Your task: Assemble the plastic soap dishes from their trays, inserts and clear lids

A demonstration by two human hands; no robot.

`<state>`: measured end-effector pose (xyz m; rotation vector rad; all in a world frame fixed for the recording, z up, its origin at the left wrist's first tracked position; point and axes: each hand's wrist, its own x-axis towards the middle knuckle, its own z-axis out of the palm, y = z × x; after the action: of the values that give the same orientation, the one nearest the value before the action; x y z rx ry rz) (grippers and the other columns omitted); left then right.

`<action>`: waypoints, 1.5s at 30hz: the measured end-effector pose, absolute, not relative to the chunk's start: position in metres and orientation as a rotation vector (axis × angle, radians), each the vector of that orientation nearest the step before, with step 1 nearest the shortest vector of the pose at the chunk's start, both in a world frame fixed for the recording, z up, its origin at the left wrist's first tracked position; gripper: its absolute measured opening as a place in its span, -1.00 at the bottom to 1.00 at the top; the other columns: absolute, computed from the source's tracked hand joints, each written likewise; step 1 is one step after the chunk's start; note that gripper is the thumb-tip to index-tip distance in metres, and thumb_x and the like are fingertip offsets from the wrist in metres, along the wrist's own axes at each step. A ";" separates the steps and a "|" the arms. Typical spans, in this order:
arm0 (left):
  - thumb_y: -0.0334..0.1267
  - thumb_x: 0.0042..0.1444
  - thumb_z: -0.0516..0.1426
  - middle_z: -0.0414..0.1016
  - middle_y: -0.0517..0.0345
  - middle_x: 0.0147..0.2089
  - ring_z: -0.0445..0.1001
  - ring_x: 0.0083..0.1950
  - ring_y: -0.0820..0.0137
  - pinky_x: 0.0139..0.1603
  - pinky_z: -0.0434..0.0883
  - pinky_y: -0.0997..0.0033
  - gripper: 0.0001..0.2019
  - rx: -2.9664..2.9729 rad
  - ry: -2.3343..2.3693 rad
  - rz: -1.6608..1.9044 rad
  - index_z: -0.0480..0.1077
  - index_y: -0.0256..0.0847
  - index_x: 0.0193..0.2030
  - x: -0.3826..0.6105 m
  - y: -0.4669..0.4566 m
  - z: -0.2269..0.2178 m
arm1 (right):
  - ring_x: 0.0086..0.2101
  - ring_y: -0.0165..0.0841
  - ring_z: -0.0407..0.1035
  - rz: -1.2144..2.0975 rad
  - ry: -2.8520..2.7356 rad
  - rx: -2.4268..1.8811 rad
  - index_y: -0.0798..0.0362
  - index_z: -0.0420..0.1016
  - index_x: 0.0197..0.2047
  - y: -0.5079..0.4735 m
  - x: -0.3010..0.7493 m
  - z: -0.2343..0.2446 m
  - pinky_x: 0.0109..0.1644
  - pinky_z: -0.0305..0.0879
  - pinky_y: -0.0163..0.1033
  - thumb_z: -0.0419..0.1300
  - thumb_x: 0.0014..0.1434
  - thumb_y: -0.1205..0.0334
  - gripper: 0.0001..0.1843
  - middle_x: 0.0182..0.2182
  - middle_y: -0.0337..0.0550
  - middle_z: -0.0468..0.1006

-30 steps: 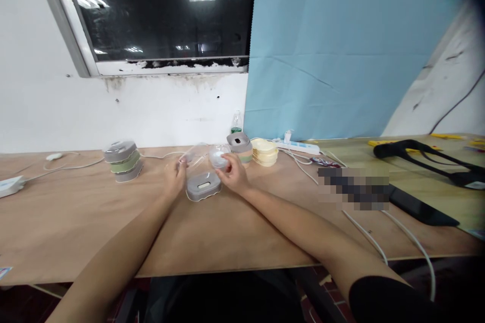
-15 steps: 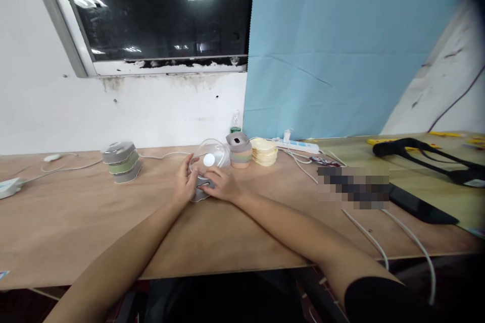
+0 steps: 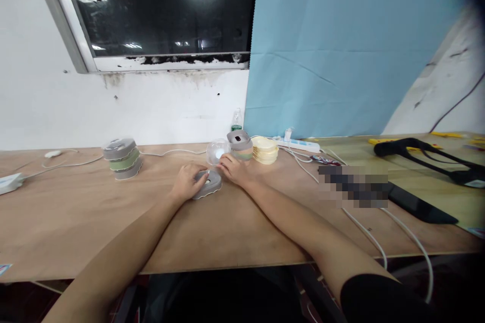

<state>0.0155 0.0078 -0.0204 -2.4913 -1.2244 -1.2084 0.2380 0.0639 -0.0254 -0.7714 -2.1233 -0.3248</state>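
Note:
My left hand (image 3: 188,181) rests around the left side of a grey scalloped container (image 3: 211,185) on the table, thumb on its top, where a small dark opening shows. My right hand (image 3: 235,168) is closed at the near edge of a clear plastic dome cover (image 3: 214,147) with a round white patch, just behind the grey piece. Its fingertips overlap the cover's rim. Behind my right hand stands a stack of grey, orange and green scalloped pieces (image 3: 239,138). Beside it are stacked cream-yellow ones (image 3: 265,150).
Farther left stands another grey and green stack (image 3: 122,159) with a clear top. A bottle (image 3: 237,120) is by the wall. A power strip (image 3: 299,145) with white cables lies behind on the right, near a black frame-like object (image 3: 413,149) and a dark flat object (image 3: 422,204).
The clear cover and my right hand have shifted right and back, off the grey container. My left hand has come down onto the grey container, which now shows more fully.

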 end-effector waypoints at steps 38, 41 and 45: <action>0.19 -0.31 0.33 0.38 -0.25 0.15 0.44 0.07 -0.08 -0.01 0.39 0.10 -0.04 -2.643 -1.600 -0.913 0.23 -0.20 0.25 0.001 0.024 -0.039 | -0.06 -0.28 0.38 -0.191 -1.994 -0.767 0.01 0.45 0.02 0.064 0.233 -0.028 0.00 0.37 -0.19 0.06 0.22 0.28 -0.68 -0.02 -0.05 0.43; 0.13 -0.25 0.33 0.44 -0.21 0.08 0.46 0.03 -0.06 0.00 0.38 0.07 -0.15 -2.611 -1.602 -1.113 0.27 -0.18 0.20 0.000 0.024 -0.036 | -0.10 -0.30 0.39 -0.183 -2.079 -0.717 -0.02 0.46 0.01 0.054 0.230 -0.026 -0.04 0.37 -0.21 0.07 0.23 0.27 -0.70 -0.07 -0.08 0.46; 0.06 -0.14 0.29 0.37 -0.18 0.16 0.37 0.16 0.01 0.15 0.29 0.04 -0.21 -2.534 -1.603 -1.437 0.23 -0.22 0.22 0.004 0.022 -0.027 | -0.08 -0.29 0.38 -0.167 -2.108 -0.639 -0.02 0.42 0.05 0.047 0.226 -0.022 0.00 0.35 -0.17 0.02 0.25 0.29 -0.68 -0.10 -0.07 0.49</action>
<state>0.0036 0.0217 -0.0271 -2.5343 -1.6026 -1.4373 0.2260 0.0470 -0.0221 -0.6392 -2.1079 -0.1674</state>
